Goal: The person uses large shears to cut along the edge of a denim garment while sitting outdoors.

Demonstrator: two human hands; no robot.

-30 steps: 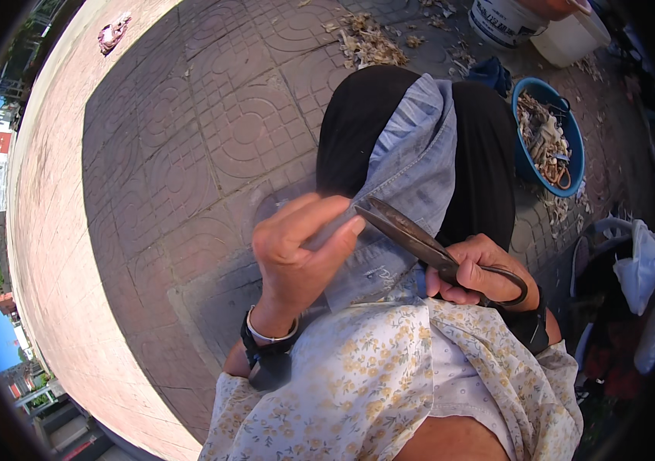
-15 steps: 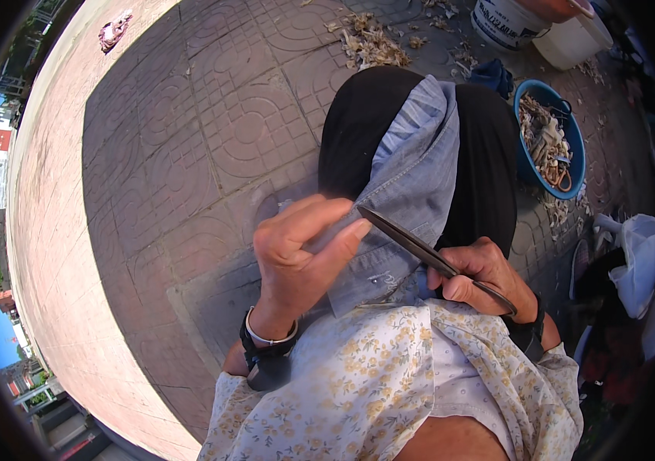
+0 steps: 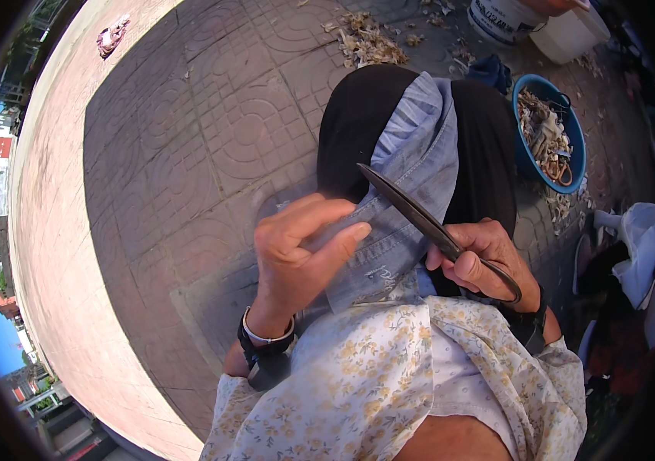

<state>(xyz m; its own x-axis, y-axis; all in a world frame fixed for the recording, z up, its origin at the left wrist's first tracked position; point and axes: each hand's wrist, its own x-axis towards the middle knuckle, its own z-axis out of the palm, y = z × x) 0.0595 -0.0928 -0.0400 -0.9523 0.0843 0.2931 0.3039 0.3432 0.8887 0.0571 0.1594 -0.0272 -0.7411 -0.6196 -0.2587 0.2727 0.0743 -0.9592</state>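
Scissors with dark blades are in my right hand, the fingers wrapped round the handle. The blades look almost closed and point up and left above the denim cloth on my lap. My left hand hovers over the cloth's left edge. Its thumb and index finger are bent, with a visible gap between the tips; nothing shows between them. Its other fingers are mostly hidden. The cloth is blue-grey, has a stitched seam and pale lettering, and lies across black trousers.
A blue basin of dry, pale scraps stands right of my knees. A heap of similar scraps lies ahead on the paving. White buckets stand at the far right. A white bag and dark cloth lie at my right.
The scissors have swung up and away from my left fingertips, their tip now higher above the cloth. My left hand has stayed almost in place.
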